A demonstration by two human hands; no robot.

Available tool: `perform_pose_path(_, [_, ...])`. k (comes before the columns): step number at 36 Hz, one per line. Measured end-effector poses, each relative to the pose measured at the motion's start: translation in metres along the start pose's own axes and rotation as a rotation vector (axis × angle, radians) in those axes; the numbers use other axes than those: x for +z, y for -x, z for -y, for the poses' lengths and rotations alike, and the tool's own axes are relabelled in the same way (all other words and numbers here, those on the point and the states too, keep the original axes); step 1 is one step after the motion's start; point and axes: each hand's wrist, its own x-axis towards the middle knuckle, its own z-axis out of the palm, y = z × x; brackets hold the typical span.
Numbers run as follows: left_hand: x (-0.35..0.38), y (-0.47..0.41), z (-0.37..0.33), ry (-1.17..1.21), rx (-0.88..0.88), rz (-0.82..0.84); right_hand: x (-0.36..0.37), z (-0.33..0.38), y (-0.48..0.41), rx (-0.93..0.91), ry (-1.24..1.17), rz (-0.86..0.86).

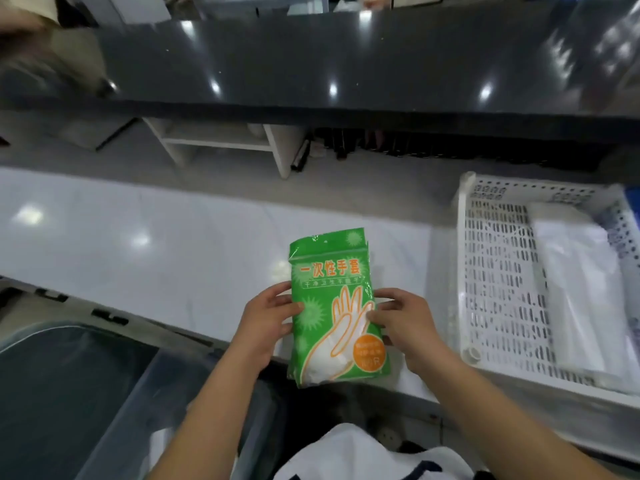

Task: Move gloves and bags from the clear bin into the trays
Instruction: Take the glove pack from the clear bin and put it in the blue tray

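A green pack of disposable gloves (330, 271) with an orange hand outline is held upright over the front edge of the white counter. My left hand (265, 323) grips its left edge, thumb on the front. On the other side, my right hand (403, 322) pinches the right edge with the fingers across the printed face. The clear bin (114, 393) sits low at the bottom left, below the counter. A white perforated tray (495, 282) stands on the counter to the right, with clear plastic bags (585, 289) lying flat in its right half.
The white glossy counter (156, 251) stretches left and behind the pack. A dark raised shelf (311, 64) runs across the back. A blue tray edge (632, 199) shows at the far right behind the white one.
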Motion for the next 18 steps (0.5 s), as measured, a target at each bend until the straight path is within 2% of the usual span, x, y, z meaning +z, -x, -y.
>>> perform_pose_path(5, [0.004, -0.032, 0.000, -0.248, 0.029, 0.012, 0.014, -0.011, -0.011, 0.010, 0.178, -0.153])
perform_pose_path(15, [-0.013, -0.045, 0.011, -0.369, 0.067, 0.033, 0.022, -0.014, -0.008, 0.051, 0.376, -0.212])
perform_pose_path(18, [-0.014, -0.041, 0.012, -0.350, 0.044, 0.088, 0.025, -0.010, -0.007, 0.057, 0.335, -0.227])
